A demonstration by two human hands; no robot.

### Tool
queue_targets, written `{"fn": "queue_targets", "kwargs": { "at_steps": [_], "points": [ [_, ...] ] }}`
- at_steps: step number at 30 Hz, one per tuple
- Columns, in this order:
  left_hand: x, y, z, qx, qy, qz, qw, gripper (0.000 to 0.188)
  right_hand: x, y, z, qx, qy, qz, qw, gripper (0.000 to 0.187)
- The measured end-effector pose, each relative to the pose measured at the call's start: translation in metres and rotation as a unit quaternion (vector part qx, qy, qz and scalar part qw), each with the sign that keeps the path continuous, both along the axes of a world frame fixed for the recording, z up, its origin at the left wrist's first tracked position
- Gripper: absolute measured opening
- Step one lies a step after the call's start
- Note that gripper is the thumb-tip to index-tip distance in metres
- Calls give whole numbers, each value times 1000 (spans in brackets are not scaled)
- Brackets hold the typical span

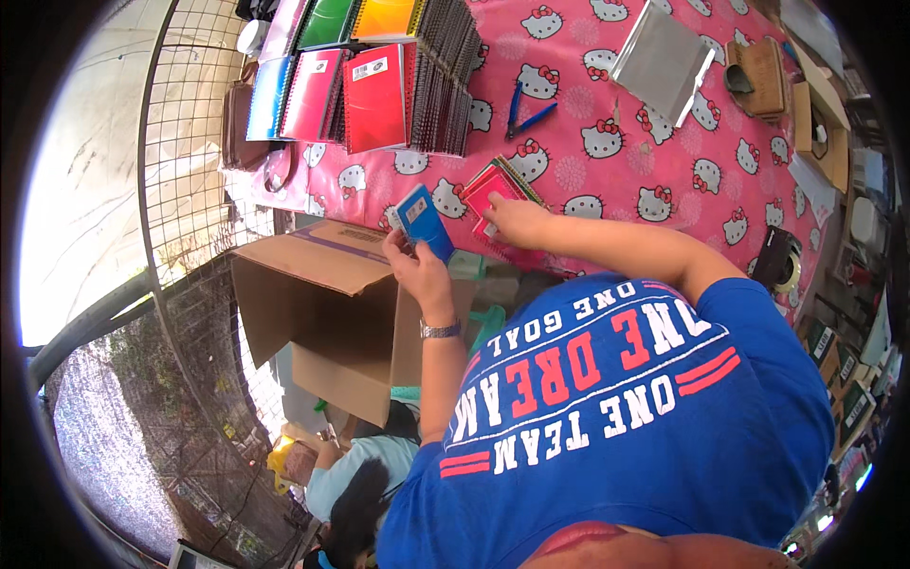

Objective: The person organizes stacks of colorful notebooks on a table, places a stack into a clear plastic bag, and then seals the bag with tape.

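My left hand [417,272], with a watch at the wrist, grips a small blue notebook [428,228] by its lower left edge. The notebook is tilted above the near edge of the table, next to an open cardboard box. To its right, my right hand [517,221] is closed on a small stack of spiral notebooks [491,190] with a red-pink cover on top. Green and yellowish edges show beneath that cover. The stack lies on the table's near edge, and my hand hides part of it.
Tall piles of colourful spiral notebooks [379,81] stand at the far left of the pink-covered table [654,175]. Blue-handled pliers [521,119] and clear plastic sleeves [661,64] lie farther back. The open cardboard box [355,346] is below left; a person [365,469] sits beyond it.
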State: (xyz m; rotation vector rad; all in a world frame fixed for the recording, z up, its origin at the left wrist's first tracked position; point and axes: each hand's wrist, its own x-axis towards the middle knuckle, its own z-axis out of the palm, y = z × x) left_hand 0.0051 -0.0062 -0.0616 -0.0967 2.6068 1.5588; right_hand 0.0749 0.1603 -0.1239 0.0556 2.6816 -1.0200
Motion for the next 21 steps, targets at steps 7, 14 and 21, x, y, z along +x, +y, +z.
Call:
{"fn": "queue_targets", "kwargs": {
  "at_steps": [7,14,21],
  "points": [
    [7,8,6,-228,213,-247,917,16,-8,30,-31,-204,-102,-71,971,31],
    [41,66,-65,-329,241,-429,806,46,4,64,-63,-175,51,-136,974,34],
    [71,26,-132,-91,-195,-56,975,71,28,38,-47,-251,-117,-208,938,70]
  ]
}}
